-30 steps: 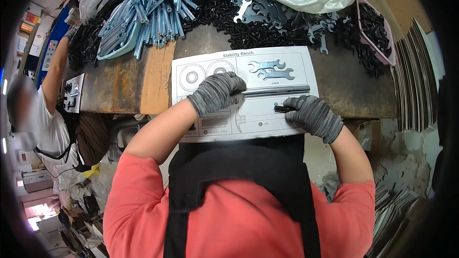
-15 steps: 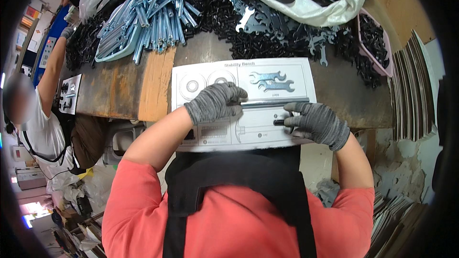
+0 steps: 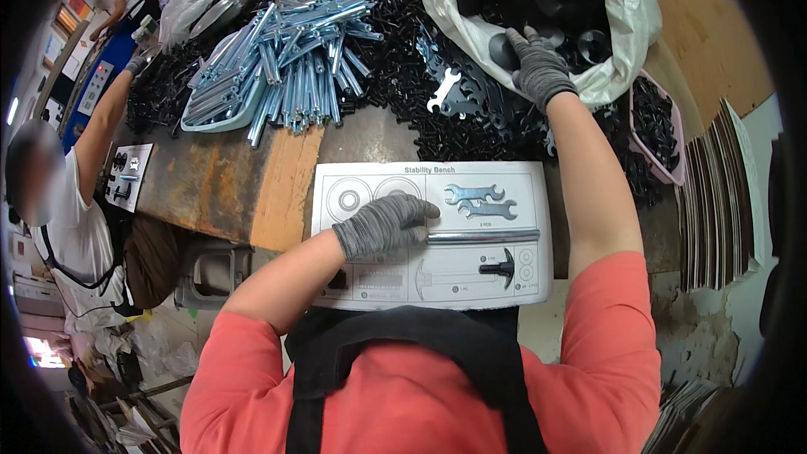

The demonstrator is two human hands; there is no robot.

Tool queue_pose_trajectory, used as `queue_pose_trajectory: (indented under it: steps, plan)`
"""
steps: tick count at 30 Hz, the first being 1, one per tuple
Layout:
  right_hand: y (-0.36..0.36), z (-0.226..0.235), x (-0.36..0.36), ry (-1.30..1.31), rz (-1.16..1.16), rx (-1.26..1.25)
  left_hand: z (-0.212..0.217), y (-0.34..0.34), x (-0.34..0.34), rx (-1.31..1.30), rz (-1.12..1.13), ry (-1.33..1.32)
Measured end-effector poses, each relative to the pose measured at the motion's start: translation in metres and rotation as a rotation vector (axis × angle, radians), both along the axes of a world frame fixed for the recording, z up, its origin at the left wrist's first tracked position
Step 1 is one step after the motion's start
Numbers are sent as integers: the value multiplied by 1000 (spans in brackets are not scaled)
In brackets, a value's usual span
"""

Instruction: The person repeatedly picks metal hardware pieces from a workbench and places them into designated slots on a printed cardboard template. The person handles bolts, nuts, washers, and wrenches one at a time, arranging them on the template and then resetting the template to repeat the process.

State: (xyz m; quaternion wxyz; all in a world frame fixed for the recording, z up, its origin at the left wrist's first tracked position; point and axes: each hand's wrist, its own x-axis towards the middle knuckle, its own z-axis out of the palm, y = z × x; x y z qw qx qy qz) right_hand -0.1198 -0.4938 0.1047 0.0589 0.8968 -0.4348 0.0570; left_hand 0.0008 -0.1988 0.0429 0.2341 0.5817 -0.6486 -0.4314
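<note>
A white layout sheet [image 3: 370,282] with printed part outlines lies at the bench's near edge. On it rest a long metal rod [image 3: 492,237] and a black T-shaped handle [image 3: 503,266]. My left hand [image 3: 385,224], in a grey glove, lies flat on the sheet over the rod's left end. My right hand [image 3: 538,67], also gloved, is stretched far forward into the mouth of a white plastic sack [image 3: 626,29] full of black round parts; its fingers touch them, and whether it grips one cannot be told.
Silver-blue bolts fill a pale tray [image 3: 223,113] at the back left. Black hardware and flat wrenches [image 3: 443,88] cover the bench middle. A pink tray [image 3: 664,170] of black parts sits right. Another person [image 3: 80,193] works at the left.
My right hand left the sheet near the black handle and reached forward into the white sack. My left hand stayed on the sheet, shifting slightly.
</note>
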Motion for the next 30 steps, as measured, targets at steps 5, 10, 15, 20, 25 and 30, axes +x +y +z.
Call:
queue_pose_trajectory:
  steps: [5,10,15,20,25,30]
  plan:
    - [-9,0,11,197,46,56,-2,-2,1,-73,-1,-5]
    - [-38,0,14,15,-74,-25,-9,-3,3,-102,0,-29]
    - [-61,6,-11,-138,-203,-118,-4,-4,4,45,13,56]
    - [-87,-8,-37,-401,-300,72,-1,1,4,4,123,205]
    - [-73,-10,-45,-820,-95,75,3,9,18,21,369,461]
    - [24,-28,-18,-1580,343,1196,18,1,31,-462,489,110]
